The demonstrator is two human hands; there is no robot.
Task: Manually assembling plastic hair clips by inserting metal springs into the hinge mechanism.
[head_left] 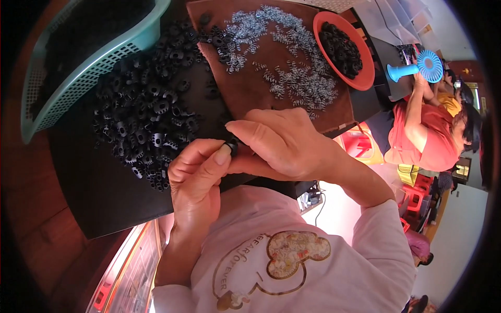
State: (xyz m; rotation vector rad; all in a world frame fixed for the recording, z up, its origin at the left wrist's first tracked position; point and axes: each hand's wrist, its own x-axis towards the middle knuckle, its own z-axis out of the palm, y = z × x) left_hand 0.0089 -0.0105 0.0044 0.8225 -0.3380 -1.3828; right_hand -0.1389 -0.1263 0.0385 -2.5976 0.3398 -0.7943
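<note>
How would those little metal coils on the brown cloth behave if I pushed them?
The coils look small and thin, so they'd probably be light and slide easily. Lying crowded together, they might snag on one another and shift in clumps.

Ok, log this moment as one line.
left hand: pinching small black part; right hand: at same part; springs: on brown cloth; black pieces: piled left

This looked like a small assembly workshop: left of the fingers [201,149], black plastic clips [151,99] lay heaped on a dark table [94,193]; beyond them, metal springs [305,83] covered brown cloth [245,99]; far right were other people [428,141] and red stools [415,197].
</note>
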